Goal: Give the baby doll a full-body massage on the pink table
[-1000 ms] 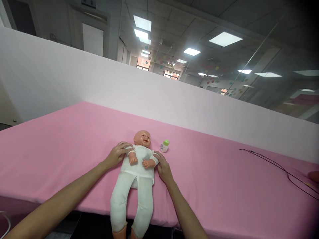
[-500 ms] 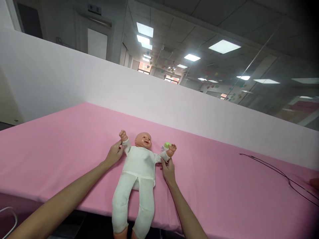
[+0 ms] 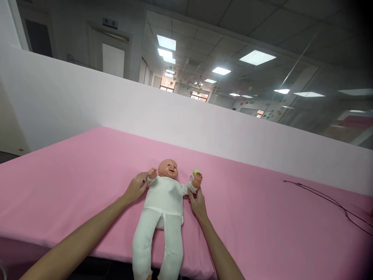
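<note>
A baby doll (image 3: 164,196) in a white cloth top and trousers lies on its back on the pink-covered table (image 3: 247,217), its feet past the front edge. My left hand (image 3: 137,187) is closed on the doll's arm at the left of the picture, near the wrist. On the other side my right hand (image 3: 198,202) grips the doll's other sleeve from below, close to its forearm. Some fingers of both hands are hidden. Behind that raised doll hand (image 3: 197,179) shows part of a small container with a green top (image 3: 196,171).
A low white partition (image 3: 180,124) runs along the table's back, with glass above it. Thin black cables (image 3: 323,198) lie at the right. Part of a pale cord (image 3: 2,270) shows at the lower left.
My left hand has brought the doll's arm inward, towards its head and shoulder. The doll's other arm has come slightly inward with my right hand still on it. The view has tilted slightly.
</note>
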A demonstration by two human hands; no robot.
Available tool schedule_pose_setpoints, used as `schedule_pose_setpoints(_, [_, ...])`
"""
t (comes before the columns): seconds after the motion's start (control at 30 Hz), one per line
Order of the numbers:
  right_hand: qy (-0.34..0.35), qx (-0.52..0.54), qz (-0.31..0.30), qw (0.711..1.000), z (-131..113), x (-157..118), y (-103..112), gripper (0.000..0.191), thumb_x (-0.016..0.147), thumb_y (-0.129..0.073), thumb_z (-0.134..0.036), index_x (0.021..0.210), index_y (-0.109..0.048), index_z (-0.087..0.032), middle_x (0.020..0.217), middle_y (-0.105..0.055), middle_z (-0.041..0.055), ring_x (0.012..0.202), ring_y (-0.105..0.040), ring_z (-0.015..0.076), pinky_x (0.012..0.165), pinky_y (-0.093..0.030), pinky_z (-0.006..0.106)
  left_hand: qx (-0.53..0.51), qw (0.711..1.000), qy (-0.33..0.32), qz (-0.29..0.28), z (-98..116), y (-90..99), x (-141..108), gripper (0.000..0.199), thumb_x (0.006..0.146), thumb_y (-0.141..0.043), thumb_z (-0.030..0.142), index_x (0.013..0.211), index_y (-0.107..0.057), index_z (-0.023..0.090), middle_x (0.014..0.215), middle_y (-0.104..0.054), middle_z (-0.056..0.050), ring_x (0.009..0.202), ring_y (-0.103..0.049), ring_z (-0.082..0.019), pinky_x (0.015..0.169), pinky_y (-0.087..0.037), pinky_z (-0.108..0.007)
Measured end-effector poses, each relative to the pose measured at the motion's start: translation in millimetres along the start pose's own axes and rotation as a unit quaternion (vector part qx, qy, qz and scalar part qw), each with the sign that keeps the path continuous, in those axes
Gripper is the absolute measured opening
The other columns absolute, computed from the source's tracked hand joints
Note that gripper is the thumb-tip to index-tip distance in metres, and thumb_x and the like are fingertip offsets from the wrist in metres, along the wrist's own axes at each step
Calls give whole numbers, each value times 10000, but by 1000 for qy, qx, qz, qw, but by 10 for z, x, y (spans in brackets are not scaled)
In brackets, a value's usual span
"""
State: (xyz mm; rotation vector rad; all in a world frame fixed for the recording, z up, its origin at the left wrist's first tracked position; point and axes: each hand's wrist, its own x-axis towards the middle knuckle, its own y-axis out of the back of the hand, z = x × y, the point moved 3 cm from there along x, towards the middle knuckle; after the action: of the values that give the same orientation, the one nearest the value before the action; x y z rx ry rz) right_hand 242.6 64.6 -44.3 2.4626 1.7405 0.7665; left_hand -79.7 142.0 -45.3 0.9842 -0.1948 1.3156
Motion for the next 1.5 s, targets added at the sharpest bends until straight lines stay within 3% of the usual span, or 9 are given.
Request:
schedule_pose_setpoints(0.27, [16, -3, -8, 1000, -4, -7, -8, 408, 923, -594, -468, 1203, -567, -172, 934, -763, 97, 754, -744, 275, 675, -609, 392, 22, 999, -25, 9, -8, 14, -4, 260, 968, -482, 175, 1164, -649, 207, 1081, -726, -73, 931, -656, -227, 798, -530, -355])
schedule_pose_setpoints(0.5, [181, -86, -78, 977, -41, -59, -8, 554, 799, -467, -112, 1308, -655, -220, 1403, -653, 99, 1330, -593, 271, 1139, -474, 487, 48, 975, -216, -1, 71, 20, -27, 524, 966, -423, 12, 1345, -646, 299, 1301, -686, -67, 1183, -624, -216, 942, -544, -384])
schedule_pose_setpoints(0.73, [197, -149, -122, 961, -74, -117, -23, 565, 823, -426, -97, 1282, -702, -276, 1487, -592, 53, 1371, -562, 234, 1131, -499, 447, 86, 955, -284, 11, 163, 41, -33, 464, 999, -449, 48, 1305, -675, 314, 1274, -704, -84, 1161, -651, -219, 900, -562, -383])
schedule_pose_setpoints(0.83, [165, -93, -88, 978, -104, -108, -17, 534, 823, -451, -132, 1292, -681, -244, 1430, -637, 76, 1350, -579, 254, 1140, -482, 467, 59, 979, -197, 2, 141, 44, -34, 370, 1016, -456, 140, 1277, -678, 279, 1262, -711, -92, 1159, -658, -240, 951, -550, -415])
schedule_pose_setpoints(0.93, [64, -18, -36, 997, -78, -83, -6, 459, 858, -525, -248, 1302, -628, -193, 1235, -730, 122, 1091, -718, 290, 889, -619, 444, -20, 999, 5, 37, 11, 72, -16, 360, 1009, -497, 308, 1346, -597, 230, 1177, -721, -111, 1023, -695, -252, 865, -581, -407])
schedule_pose_setpoints(1.03, [-27, 44, 37, 998, -38, -55, 44, 529, 859, -642, -455, 1301, -556, -176, 1030, -752, 121, 716, -733, 258, 523, -580, 346, -124, 972, 152, 126, -158, 128, -9, 718, 943, -603, 437, 1563, -314, 219, 1173, -688, -111, 953, -700, -246, 800, -596, -387])
schedule_pose_setpoints(1.17, [-60, 75, 136, 986, 27, 11, 244, 613, 869, -637, -580, 1322, -479, -198, 861, -704, 60, 493, -614, 183, 393, -467, 297, -142, 931, 260, 212, -343, 221, -26, 1066, 899, -670, 476, 1656, 37, 224, 1350, -578, -165, 1141, -644, -283, 958, -557, -458])
schedule_pose_setpoints(1.33, [-77, -10, 212, 974, 238, 60, 538, 593, 902, -546, -560, 1347, -474, -174, 741, -639, -9, 521, -593, 188, 447, -475, 296, 6, 935, 293, 199, -393, 292, -62, 911, 898, -634, 443, 1639, -205, 133, 1527, -324, -230, 1384, -437, -368, 1127, -421, -543])
schedule_pose_setpoints(1.5, [-60, -155, 236, 957, 354, 22, 574, 591, 844, -597, -497, 1325, -573, -155, 1028, -675, 128, 808, -670, 253, 615, -514, 329, 214, 930, 237, 184, -355, 316, -63, 518, 946, -528, 356, 1413, -582, 139, 1496, -430, -221, 1442, -308, -454, 1146, -314, -657])
